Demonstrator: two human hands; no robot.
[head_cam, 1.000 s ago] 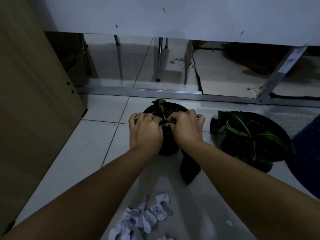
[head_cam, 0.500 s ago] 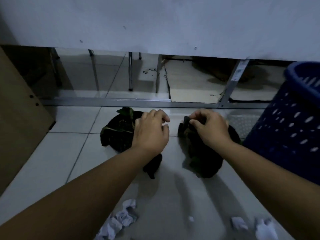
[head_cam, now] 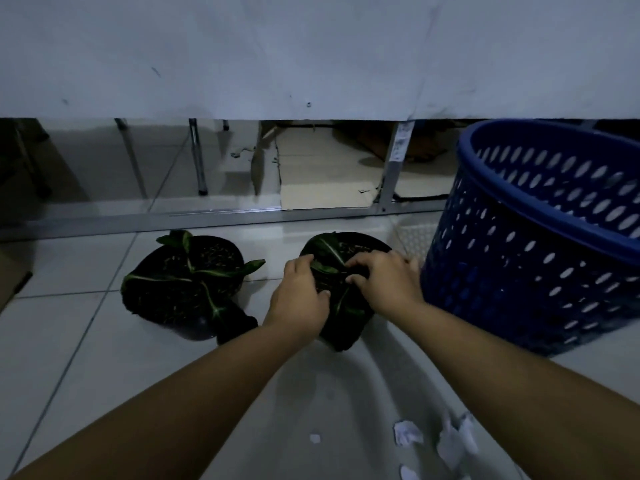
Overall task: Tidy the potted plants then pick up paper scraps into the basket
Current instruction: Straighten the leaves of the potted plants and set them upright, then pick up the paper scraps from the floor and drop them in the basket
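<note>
Two black pots with dark green leaves stand on the tiled floor. The left potted plant (head_cam: pixel 188 282) is untouched. Both my hands are on the right potted plant (head_cam: pixel 341 251): my left hand (head_cam: pixel 299 296) curls over its near left side and my right hand (head_cam: pixel 384 282) presses among its leaves on the right. A blue perforated basket (head_cam: pixel 540 237) stands just right of that pot. White paper scraps (head_cam: pixel 408 436) lie on the floor near my right forearm.
A white panel (head_cam: pixel 311 53) hangs above a gap showing chair legs (head_cam: pixel 197 157) and cardboard (head_cam: pixel 325 181). A metal rail (head_cam: pixel 207 216) runs along the floor behind the pots. A brown board edge (head_cam: pixel 10 282) shows at far left.
Both hands left the left pot and moved right onto the right pot. My view shifted right, bringing the blue basket into sight.
</note>
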